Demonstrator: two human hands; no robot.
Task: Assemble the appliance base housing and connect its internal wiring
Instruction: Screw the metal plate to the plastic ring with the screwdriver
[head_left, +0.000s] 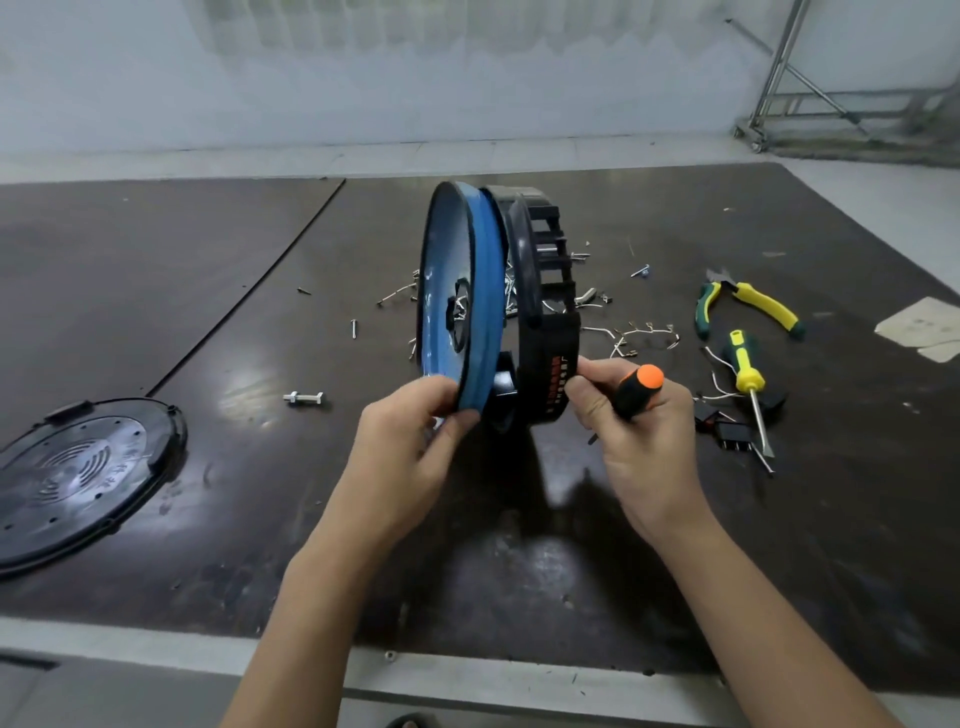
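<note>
Holding: left hand (415, 441) fingers pinch blue disc (457, 291) rim, frame centre, upright for alignment.
Right hand (639, 431): fingers grip black vented housing (545, 291); orange-capped screwdriver (639, 387) palmed, ready.
Bench (208, 260): bottom cover (78, 478) lower left.

I hold the housing (540, 322) on edge above the table, its blue dish (457, 291) facing left, black slotted ring right.

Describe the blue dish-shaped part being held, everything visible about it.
The blue dish is round and glossy, with a dark rim and a central hole showing dark hardware. It is held on edge above the table, face turned left, against the black slotted housing. The left hand pinches its lower rim; the right hand grips the housing.
</note>
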